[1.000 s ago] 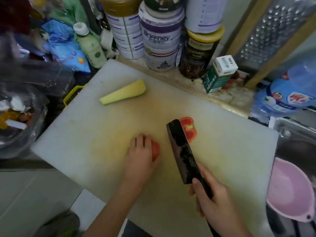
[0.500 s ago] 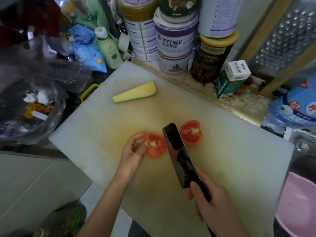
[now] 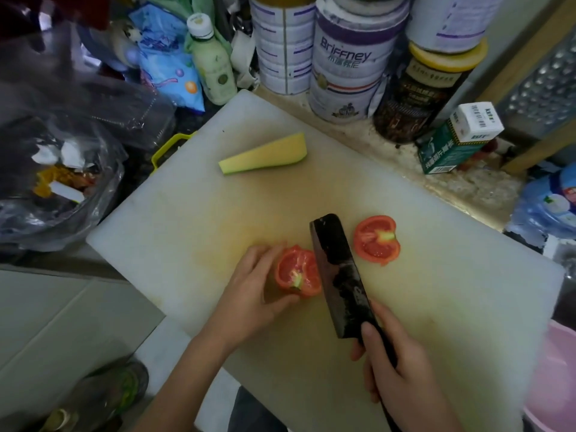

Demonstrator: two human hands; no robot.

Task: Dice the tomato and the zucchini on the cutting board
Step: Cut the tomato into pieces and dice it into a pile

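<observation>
**Desk:** What's closest on your feed?

**Operator:** Nearest me is the right hand (image 3: 402,381). Its fingers are wrapped tight round the dark handle of the cleaver (image 3: 339,275), with one fingertip up at the heel of the blade. The blade runs away from me, spine up, between the two pieces of tomato. I cannot tell whether the edge touches the cutting board (image 3: 452,307).

**Desk:** And the other hand?

**Operator:** The left hand (image 3: 249,294) cups the near tomato half (image 3: 297,271), fingers curled over its far side and thumb under the near side. The cut face is tipped up toward my camera, right against the blade's left flank. The far tomato half (image 3: 375,240) lies cut face up on the board, just right of the blade tip.

**Desk:** Zucchini?

**Operator:** I see the zucchini piece (image 3: 265,155) as one long wedge near the board's far left edge, well apart from both hands. A pink bowl (image 3: 558,385) sits off the board's near right corner. Past the board, tins (image 3: 349,63) stand along the wall. A green box (image 3: 452,141) is to their right, and a bottle (image 3: 213,67) and a plastic bag (image 3: 56,188) are to the left.
</observation>
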